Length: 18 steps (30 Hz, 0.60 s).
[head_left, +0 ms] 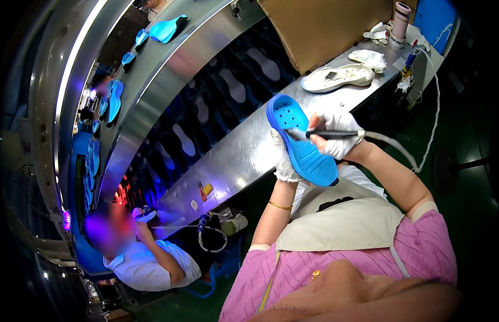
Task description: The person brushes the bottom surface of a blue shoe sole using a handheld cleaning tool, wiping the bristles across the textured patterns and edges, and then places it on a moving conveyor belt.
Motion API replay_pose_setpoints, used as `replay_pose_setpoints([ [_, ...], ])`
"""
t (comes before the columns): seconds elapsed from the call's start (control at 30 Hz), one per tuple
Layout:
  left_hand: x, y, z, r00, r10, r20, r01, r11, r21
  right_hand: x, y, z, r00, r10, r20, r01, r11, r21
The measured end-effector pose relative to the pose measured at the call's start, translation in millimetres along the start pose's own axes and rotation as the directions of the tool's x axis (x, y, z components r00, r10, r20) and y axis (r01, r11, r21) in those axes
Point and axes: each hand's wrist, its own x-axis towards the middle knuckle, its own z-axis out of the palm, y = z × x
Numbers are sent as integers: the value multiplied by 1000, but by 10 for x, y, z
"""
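We see the gloved left hand (284, 161) gripping a blue rubber shoe sole (301, 140) (tread up); at three o'clock, the right hand (335, 137) pinches a thin black corded pen tool (327, 133).

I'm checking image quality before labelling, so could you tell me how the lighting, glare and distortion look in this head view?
In the head view, fisheye bends the metal bench and conveyor edges, and the corners go black. Glare streaks the upper-left rail. Violet light tints the co-worker at lower left, whose head is blurred. The blue sole, left hand and right hand with the pen-like tool stay sharp and evenly lit.
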Motion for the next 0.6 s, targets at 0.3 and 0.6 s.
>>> replay_pose_setpoints([
  [0.3,90,105,-33,990,137,-36,-137,991,3,-55,42,119,981,-167,93,186,951,-248],
  [0.6,209,266,-95,979,193,-64,-194,981,-12,-108,1,94,987,-38,153,44,998,-37],
])
